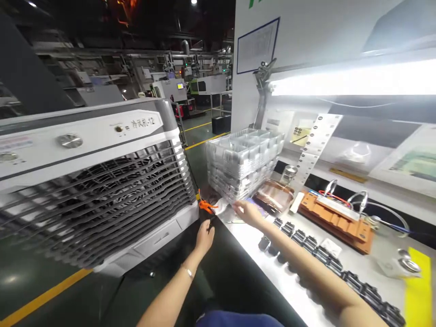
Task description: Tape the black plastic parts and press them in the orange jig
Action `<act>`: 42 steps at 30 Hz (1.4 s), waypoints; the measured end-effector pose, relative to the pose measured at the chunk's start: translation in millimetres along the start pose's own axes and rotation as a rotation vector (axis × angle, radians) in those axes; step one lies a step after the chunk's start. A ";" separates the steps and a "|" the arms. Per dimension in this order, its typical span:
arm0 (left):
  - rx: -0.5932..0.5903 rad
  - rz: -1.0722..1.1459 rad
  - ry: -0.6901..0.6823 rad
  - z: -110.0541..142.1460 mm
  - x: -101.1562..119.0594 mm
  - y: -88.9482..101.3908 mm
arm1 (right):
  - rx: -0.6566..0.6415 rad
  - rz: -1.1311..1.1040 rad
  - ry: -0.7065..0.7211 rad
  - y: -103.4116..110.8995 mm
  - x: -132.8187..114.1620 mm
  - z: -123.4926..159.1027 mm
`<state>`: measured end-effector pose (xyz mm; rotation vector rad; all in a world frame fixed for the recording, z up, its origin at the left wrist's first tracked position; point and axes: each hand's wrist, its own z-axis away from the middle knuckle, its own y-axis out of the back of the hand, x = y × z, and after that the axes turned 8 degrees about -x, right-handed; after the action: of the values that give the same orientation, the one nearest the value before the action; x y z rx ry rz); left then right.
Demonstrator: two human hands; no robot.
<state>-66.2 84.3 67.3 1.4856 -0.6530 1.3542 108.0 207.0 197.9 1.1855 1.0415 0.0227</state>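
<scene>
My left hand (204, 238) is out past the bench's left edge with its fingers curled. A small dark piece shows by its thumb, too blurred to name. Just above that hand is a bright orange thing with a looped shape (207, 207), at the bench corner. Over the bench, my right hand (250, 214) has bent fingers close together at the near corner of a stack of clear plastic trays (235, 159); what they hold, if anything, is hidden. Crumpled whitish material (222, 206) lies between the orange thing and my right fingertips. Rows of black parts (309, 244) lie beneath my right forearm.
An air cooler (112, 181) stands close on the left. On the bench (254, 265) are a brown transparent container (274, 195), an orange fixture (335, 218) with hoses, and a yellow strip (418, 286). A bright tube lamp (354, 81) hangs above.
</scene>
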 end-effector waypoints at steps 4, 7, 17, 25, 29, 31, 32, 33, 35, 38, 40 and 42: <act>-0.017 -0.278 -0.460 -85.4 85.2 -52.1 | 0.243 0.279 0.239 71.3 -4.8 -53.8; 0.109 -0.394 -0.721 -146.4 129.9 -83.7 | 0.401 0.392 0.367 105.5 -6.1 -98.9; 0.154 -0.504 -1.031 -270.9 88.6 -156.4 | 0.143 0.681 0.491 150.7 29.2 -209.4; 0.398 -0.588 -1.235 -266.2 83.9 -163.1 | 0.341 0.361 0.402 204.3 4.1 -233.1; 0.424 -0.621 -1.233 -263.5 89.4 -160.5 | 0.245 0.423 0.290 231.6 -7.3 -239.9; 0.430 -0.635 -1.215 -262.6 91.2 -159.9 | 0.105 0.481 0.269 224.7 -8.1 -232.9; 0.443 -0.632 -1.216 -262.0 92.6 -159.3 | 0.037 0.520 0.248 216.4 -8.3 -227.6; 0.463 -0.622 -1.223 -261.3 94.6 -158.3 | -0.026 0.573 0.216 205.9 -8.9 -222.2; 0.505 -0.579 -1.243 -259.6 99.5 -155.4 | -0.115 0.705 0.114 183.1 -12.1 -213.5; 0.528 -0.503 -1.240 -257.2 106.9 -150.5 | -0.165 0.827 -0.064 160.9 -20.2 -211.2; 0.508 -0.460 -1.228 -256.1 110.2 -147.3 | -0.172 0.802 -0.139 161.6 -25.3 -215.7; 0.471 -0.416 -1.232 -255.3 112.5 -143.9 | -0.192 0.718 -0.138 174.0 -28.2 -222.2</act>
<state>-20.5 392.7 103.4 2.6467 -0.6927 0.1287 27.5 432.3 350.2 1.3075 0.4399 0.5822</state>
